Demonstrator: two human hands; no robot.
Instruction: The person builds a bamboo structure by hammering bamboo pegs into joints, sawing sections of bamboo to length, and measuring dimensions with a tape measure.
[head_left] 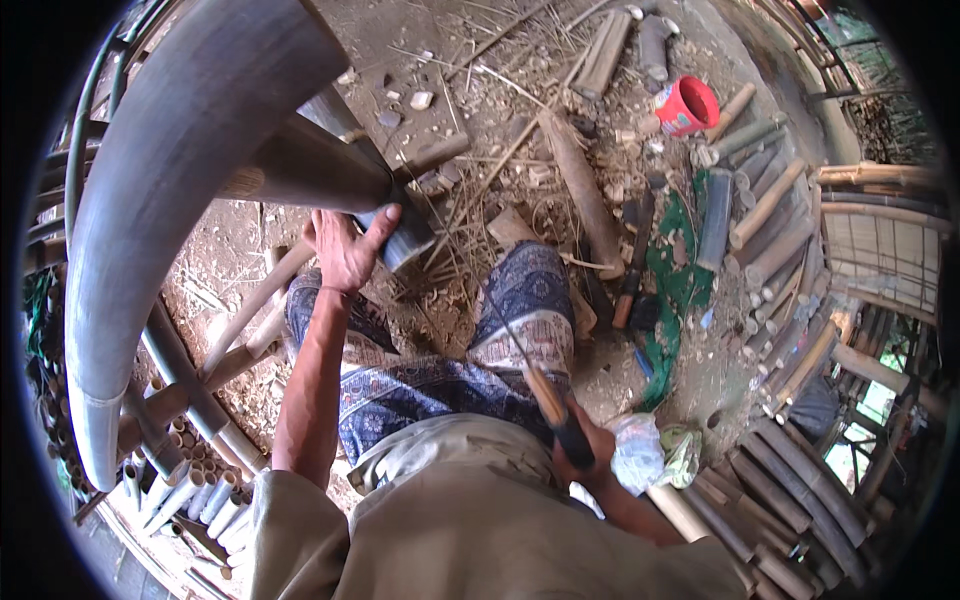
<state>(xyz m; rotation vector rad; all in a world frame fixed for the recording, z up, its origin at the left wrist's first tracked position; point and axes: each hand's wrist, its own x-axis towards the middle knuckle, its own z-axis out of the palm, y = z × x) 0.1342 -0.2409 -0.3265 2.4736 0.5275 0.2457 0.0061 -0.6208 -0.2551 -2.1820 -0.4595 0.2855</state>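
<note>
My left hand point(348, 252) grips the underside of a dark bamboo pole point(315, 165) near its end, thumb to the right and fingertips partly hidden beneath it. That end lies over a grey bamboo piece point(408, 240) in front of my knees. A thick grey bamboo culm point(190, 170) looms close on the left, bent by the lens, and covers part of the dark pole. Low at my right side, my right hand point(592, 445) is closed around the black and wooden handle of a knife point(545, 395). Its thin blade points up and forward over my patterned cloth, apart from the bamboo.
A red bucket point(687, 106) lies at the far right. Cut bamboo lengths point(770, 230) are piled along the right. Green netting point(678, 290) and a clear plastic bag point(636, 450) lie nearer. Short bamboo tubes point(190, 500) stack at lower left. Chips and split strips litter the ground.
</note>
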